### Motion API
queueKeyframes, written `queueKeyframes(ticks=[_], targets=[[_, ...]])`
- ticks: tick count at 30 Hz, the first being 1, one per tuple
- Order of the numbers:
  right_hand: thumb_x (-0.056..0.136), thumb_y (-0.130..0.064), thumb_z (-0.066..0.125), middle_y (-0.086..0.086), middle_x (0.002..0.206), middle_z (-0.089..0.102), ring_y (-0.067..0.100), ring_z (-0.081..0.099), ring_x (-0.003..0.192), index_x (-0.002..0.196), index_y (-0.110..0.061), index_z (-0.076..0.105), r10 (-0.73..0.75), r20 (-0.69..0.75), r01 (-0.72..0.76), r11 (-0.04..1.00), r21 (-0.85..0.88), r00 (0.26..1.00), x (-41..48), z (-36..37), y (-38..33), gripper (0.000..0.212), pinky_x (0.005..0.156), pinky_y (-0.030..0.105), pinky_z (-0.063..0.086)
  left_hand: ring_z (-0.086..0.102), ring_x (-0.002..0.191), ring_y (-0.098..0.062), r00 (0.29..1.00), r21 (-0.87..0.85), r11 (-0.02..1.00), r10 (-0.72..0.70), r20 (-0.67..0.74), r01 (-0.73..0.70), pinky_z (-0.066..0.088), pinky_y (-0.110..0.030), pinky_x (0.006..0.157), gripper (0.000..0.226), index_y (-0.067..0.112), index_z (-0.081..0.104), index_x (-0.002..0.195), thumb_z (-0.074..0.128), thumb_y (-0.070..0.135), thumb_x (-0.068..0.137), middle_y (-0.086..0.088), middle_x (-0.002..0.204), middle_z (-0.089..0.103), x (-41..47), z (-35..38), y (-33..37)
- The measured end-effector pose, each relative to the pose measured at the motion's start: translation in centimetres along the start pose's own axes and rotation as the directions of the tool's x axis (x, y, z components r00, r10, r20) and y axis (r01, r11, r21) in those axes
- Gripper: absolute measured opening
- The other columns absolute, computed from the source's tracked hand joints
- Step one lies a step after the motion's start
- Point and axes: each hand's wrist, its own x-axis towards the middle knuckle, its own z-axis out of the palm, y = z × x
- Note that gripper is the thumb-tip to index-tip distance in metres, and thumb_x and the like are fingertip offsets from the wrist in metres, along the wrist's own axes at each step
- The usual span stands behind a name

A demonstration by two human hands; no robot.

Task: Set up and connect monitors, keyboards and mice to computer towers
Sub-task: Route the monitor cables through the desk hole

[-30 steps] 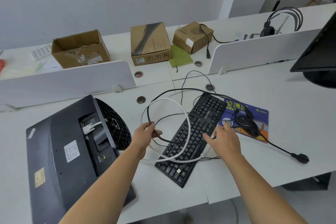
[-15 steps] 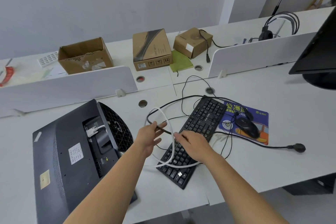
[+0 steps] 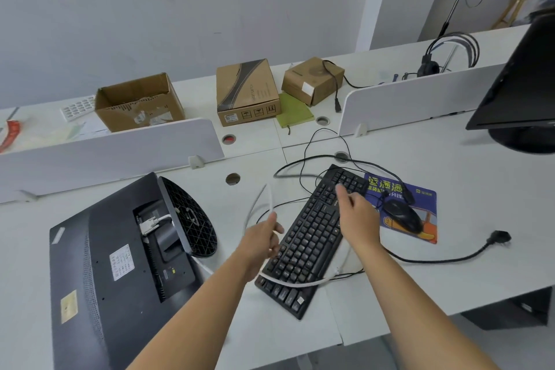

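Observation:
A black monitor [image 3: 105,273] lies face down at the left of the white desk [image 3: 450,189], its round stand [image 3: 192,219] up and a white connector [image 3: 150,224] plugged into its back. A white cable [image 3: 288,281] runs from there in a loop across the near end of the black keyboard [image 3: 312,237]. My left hand [image 3: 264,237] pinches this cable at the keyboard's left edge. My right hand [image 3: 357,216] hovers over the keyboard's far half, fingers extended. A black mouse [image 3: 402,213] sits on a blue mouse pad [image 3: 420,204]. Thin black cables tangle behind the keyboard.
A black power cable ends in a plug [image 3: 500,237] at the right. A second monitor [image 3: 522,90] stands at the far right. White dividers [image 3: 120,147] back the desk. Behind them are cardboard boxes [image 3: 246,90], a green notebook [image 3: 292,109] and a headset [image 3: 432,63]. Cable holes [image 3: 232,179] pierce the desk.
My right hand has moved from the keyboard's near right side up over its far half. The white loop has dropped lower, and my left hand pinches it farther along.

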Motion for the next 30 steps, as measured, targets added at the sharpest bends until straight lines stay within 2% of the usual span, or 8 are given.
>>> queueKeyframes(ticks=[5,7,11,18,23,26,28,30], targets=[[0.105,-0.048,0.036,-0.004,0.051,0.029,0.014,0.029,0.05,0.058,-0.017,0.023,0.051,-0.119,0.0,0.919,0.394,0.992,-0.6,-1.6,-2.1,0.057,0.055,0.034,0.023,0.05,0.128,-0.028,0.978,0.243,0.969,0.012,-0.21,0.04,0.037,-0.043,0.105,0.069,0.005,0.045,0.144,0.022,0.057,0.104,-0.013,0.136,0.056,0.2,-0.6,1.7],[0.103,-0.038,0.044,-0.007,0.048,0.024,0.012,0.022,0.047,0.054,-0.021,0.023,0.017,-0.085,0.023,0.893,0.45,0.996,-0.8,-1.7,-2.3,0.056,0.054,0.032,0.02,0.058,0.119,-0.027,0.988,-0.068,0.997,-0.045,-0.147,0.036,0.045,-0.044,0.096,0.081,0.002,0.046,0.142,0.018,0.065,0.1,-0.013,0.125,0.065,0.0,-0.5,3.3],[0.093,-0.03,0.048,-0.009,0.043,0.022,0.009,0.02,0.046,0.044,-0.022,0.024,-0.23,0.041,0.205,0.924,0.322,0.972,-2.0,-1.5,-1.2,0.055,0.05,0.03,0.018,0.056,0.125,-0.029,0.996,-0.641,0.767,0.033,0.084,0.028,0.045,-0.048,0.098,0.092,-0.001,0.032,0.148,0.015,0.073,0.096,-0.015,0.126,0.067,-0.5,0.1,6.8],[0.085,-0.049,0.039,-0.001,0.05,0.026,0.012,0.024,0.049,0.055,-0.015,0.027,-0.281,0.435,0.373,0.917,-0.142,0.856,-3.1,-0.5,4.0,0.047,0.054,0.035,0.021,0.071,0.096,-0.023,0.968,-0.445,0.867,0.146,-0.203,-0.224,0.051,-0.039,0.078,0.048,0.012,0.061,0.118,0.043,0.053,0.102,-0.004,0.075,0.072,-1.3,-0.1,9.6],[0.087,-0.045,0.049,0.0,0.067,0.05,0.019,0.046,0.062,0.061,-0.019,0.043,0.162,0.6,0.14,0.895,-0.424,0.783,-2.0,0.9,5.8,0.037,0.06,0.034,0.032,0.07,0.091,-0.015,0.947,-0.127,0.94,0.304,-0.106,-0.316,0.051,-0.031,0.078,0.027,0.011,0.067,0.111,0.052,0.032,0.102,-0.004,0.083,0.074,-3.8,-1.0,7.5],[0.103,-0.027,0.036,0.011,0.108,0.066,0.024,0.06,0.096,0.113,-0.007,0.062,0.234,0.621,-0.256,0.965,-0.055,0.748,-0.1,1.3,3.1,0.034,0.073,0.031,0.044,0.071,0.091,-0.013,0.942,0.089,0.939,0.335,-0.003,-0.333,0.053,-0.034,0.085,0.023,0.011,0.07,0.106,0.056,0.029,0.101,-0.006,0.087,0.076,-5.1,-1.7,5.9],[0.106,-0.039,0.025,0.014,0.118,0.068,0.03,0.062,0.107,0.135,-0.006,0.05,0.249,0.643,-0.6,0.687,0.41,0.725,1.4,1.1,0.6,0.051,0.087,0.038,0.05,0.07,0.09,-0.012,0.946,0.22,0.92,0.316,0.069,-0.324,0.051,-0.036,0.089,0.021,0.013,0.071,0.104,0.058,0.029,0.1,-0.006,0.088,0.077,-5.7,-2.4,4.8],[0.101,-0.059,0.029,0.019,0.121,0.067,0.035,0.063,0.112,0.145,-0.003,0.037,0.153,0.688,-0.679,0.414,0.607,0.709,3.0,1.0,-1.7,0.072,0.097,0.047,0.049,0.067,0.086,-0.008,0.951,0.327,0.894,0.276,0.136,-0.306,0.05,-0.032,0.086,0.02,0.014,0.071,0.102,0.059,0.029,0.1,-0.005,0.087,0.077,-6.3,-3.0,3.7]])
